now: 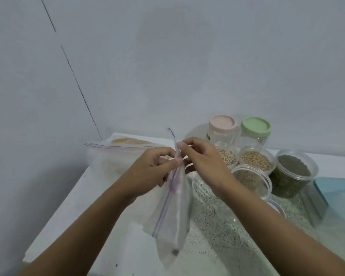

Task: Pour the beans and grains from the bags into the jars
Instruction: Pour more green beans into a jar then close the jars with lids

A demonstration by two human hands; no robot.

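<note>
We judge the task well past its middle. Four open jars stand clustered toward the right side of the bench (74, 206). They are the jar of pale beans (227, 156), the jar of tan beans (255, 158), the jar of dark green beans (293, 173) and, nearest us, the jar of brownish grain (250, 181). All four look filled, or partly so. Behind them, at the bench's far edge by the wall, the pink-lidded jar (222, 126) and the green-lidded jar (255, 129) are capped and look empty, so they may yet need filling. A second bag (126, 151), with pale grain still inside, lies flat at the far left corner, so at least that one remains to be poured.

The bag (173, 216) we hold hangs over the middle of the bench, its lower end dangling toward the near edge. It is clear, limp and creased, and it looks all but empty, with only a dark speck near the bottom. A blue-purple zip line runs along it.

Our left hand (159, 166) has its fingers curled, thumb and forefinger pinching the zip strip. Our right hand (203, 158) pinches the same strip just above, near its top end. We cannot tell whether the zip is being pressed shut or pulled apart.
</note>
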